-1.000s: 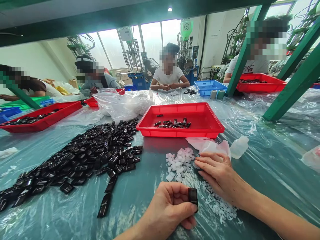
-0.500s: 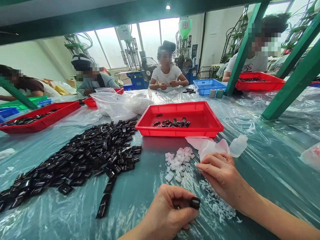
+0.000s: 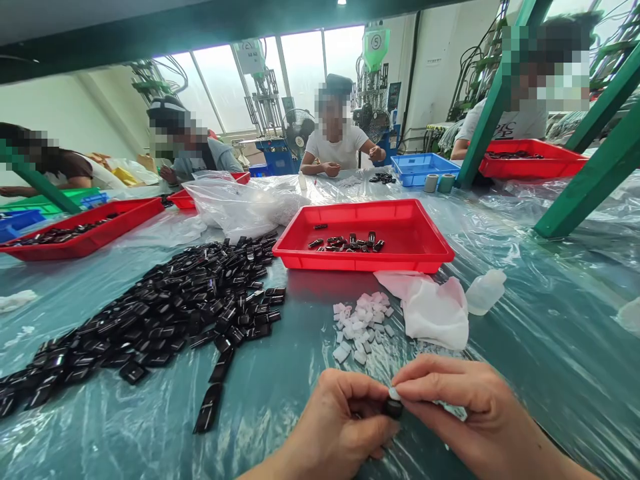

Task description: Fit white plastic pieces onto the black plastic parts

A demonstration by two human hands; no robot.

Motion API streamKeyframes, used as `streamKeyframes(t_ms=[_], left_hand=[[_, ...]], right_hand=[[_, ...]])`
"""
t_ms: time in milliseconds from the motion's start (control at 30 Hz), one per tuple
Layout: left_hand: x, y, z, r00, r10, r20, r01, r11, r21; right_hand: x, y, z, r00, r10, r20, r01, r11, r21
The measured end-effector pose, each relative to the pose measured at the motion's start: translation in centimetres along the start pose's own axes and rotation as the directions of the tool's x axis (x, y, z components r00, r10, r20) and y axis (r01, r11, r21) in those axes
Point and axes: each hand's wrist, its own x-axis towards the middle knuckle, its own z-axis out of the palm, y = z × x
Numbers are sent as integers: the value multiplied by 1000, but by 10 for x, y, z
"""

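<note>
Between thumb and fingers, my left hand grips a small black part at the lower middle of the view. My right hand pinches a small white piece right at the top end of that part. Just beyond my hands lies a heap of white pieces. To the left spreads a large pile of black parts. Behind the white pieces stands a red tray holding several black parts. My right hand mostly hides the small white scraps beneath it.
A white cloth and a translucent bottle lie right of the white pieces. A plastic bag sits behind the black pile. Green posts rise at the right. People sit across the plastic-covered table, near other trays.
My right hand has moved down and left, bringing the white piece to the black part in my left hand. The cloth is now uncovered. The view has shifted slightly.
</note>
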Motion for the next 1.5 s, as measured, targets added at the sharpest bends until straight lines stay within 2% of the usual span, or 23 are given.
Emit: streamKeyframes(t_ms=[233,467,667,833,1067,1167,1267,1367,1500], left_hand=[[-2,3,0,1000,-5,14,5,1000,23],[-1,2,0,999,40,26,-40,999,26],[-2,0,0,998,58,36,-59,998,37],[-1,-3,-1,996,81,43,-82,996,25],[0,-4,-1,997,68,43,-68,998,-17],[0,-3,0,997,67,44,-66,997,-35],[1,-3,0,1000,24,16,-23,998,-56],[2,-4,1,1000,-8,1,8,998,-61],[2,-5,1,1000,-5,-3,5,1000,-30]], right_hand=[[-6,4,7,996,-84,-20,82,993,-90],[-11,7,11,992,-129,0,128,983,-129],[-12,4,11,997,-69,38,73,988,-134],[-11,5,11,992,-112,53,118,985,-123],[-12,4,12,983,-156,93,176,941,-287],[-6,2,4,987,-104,121,132,960,-245],[-1,7,-6,998,6,65,10,974,-228],[-2,18,-9,999,48,0,-45,940,-337],[-4,23,-5,992,91,84,-46,897,-441]])
